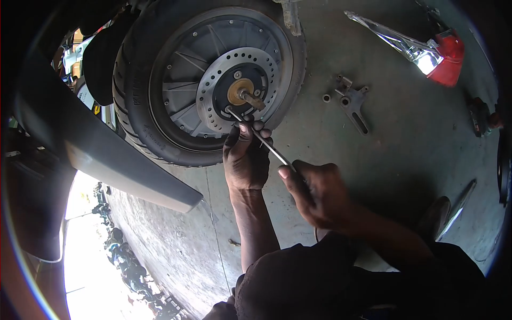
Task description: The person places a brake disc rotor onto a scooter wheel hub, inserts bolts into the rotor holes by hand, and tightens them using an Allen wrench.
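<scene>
My left hand (247,157) pinches the front part of a long-shafted driver (277,153) just below the brake disc. Its tip meets a bolt on the dark centre of the perforated brake disc (209,88). Wrapped round the rear end is my right hand (320,192), which hides the handle, so its shape does not show. The disc sits on a spoked hub inside a black-tyred wheel (140,101). From the brass-coloured middle of the hub an axle (252,99) sticks out, close above my left fingers.
On the floor to the right lie a metal bracket (353,106) and a small ring-shaped part (326,98). Farther right is a red-and-clear light unit (448,56). A grey curved panel (133,165) juts in from the left, below the wheel.
</scene>
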Demonstrator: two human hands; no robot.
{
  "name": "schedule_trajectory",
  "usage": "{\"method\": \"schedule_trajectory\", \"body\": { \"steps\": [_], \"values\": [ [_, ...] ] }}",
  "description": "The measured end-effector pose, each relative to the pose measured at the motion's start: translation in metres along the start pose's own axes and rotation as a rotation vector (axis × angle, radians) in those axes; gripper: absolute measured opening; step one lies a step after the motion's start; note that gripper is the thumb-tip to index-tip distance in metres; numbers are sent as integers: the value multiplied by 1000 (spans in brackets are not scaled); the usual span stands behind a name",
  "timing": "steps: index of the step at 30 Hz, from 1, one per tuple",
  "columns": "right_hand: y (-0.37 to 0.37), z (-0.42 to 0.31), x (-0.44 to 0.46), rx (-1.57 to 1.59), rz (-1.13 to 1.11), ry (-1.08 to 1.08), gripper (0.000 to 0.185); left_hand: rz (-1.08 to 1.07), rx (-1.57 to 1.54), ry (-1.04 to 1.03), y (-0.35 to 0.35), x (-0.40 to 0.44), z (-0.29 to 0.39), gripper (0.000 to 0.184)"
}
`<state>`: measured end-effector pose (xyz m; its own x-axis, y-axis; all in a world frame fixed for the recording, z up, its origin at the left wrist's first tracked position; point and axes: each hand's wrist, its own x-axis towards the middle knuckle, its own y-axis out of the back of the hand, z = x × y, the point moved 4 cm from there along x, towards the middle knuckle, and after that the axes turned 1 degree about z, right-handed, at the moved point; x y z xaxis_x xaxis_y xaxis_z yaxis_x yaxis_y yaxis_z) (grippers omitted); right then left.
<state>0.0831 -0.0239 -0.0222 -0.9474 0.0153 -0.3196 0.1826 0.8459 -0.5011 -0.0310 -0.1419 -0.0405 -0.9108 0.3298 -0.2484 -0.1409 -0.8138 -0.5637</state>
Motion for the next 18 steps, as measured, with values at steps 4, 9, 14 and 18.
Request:
{"method": "schedule_trajectory", "body": {
  "steps": [4,9,14,18],
  "values": [
    [-3,1,-2,87,-8,-24,37,35,-67,34,5,0,-2,22],
    [4,-14,-3,-480,32,359,40,32,-32,17,9,0,2,19],
    [5,-35,-4,-1071,38,998,43,81,17,-8,6,-1,2,19],
    [15,-19,7,-304,79,522,37,165,70,-8,-3,-4,5,20]
  ]
}}
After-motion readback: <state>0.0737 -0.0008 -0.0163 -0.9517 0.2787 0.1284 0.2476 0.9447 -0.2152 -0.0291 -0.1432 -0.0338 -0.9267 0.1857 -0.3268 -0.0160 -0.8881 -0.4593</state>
